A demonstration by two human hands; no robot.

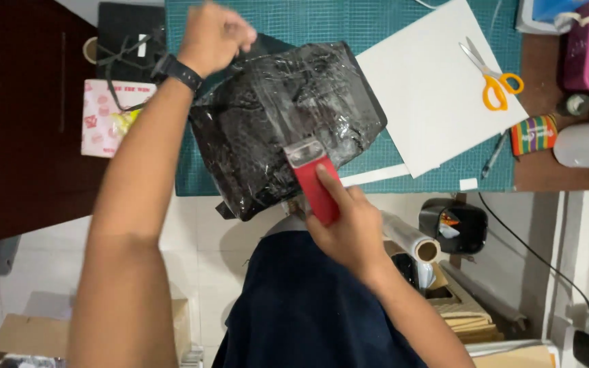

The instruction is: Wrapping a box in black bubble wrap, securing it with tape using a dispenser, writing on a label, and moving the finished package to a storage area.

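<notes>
On the green cutting mat (349, 24), a black parcel (288, 123) is lying already sheathed in clear film, so the wrapping looks nearly done, with sealing seemingly left. The right hand (349, 225) is clasping a red tape dispenser (315, 180) against its near edge; the left hand (216, 37) is pinching the far corner. White card (431, 88) and scissors (492, 75) are resting beside it, above a pale tiled floor (199, 238).

A black parcel (288, 126) wrapped in shiny clear film lies tilted over the surface's near edge. A red tape dispenser (315, 180) rests on it.
</notes>
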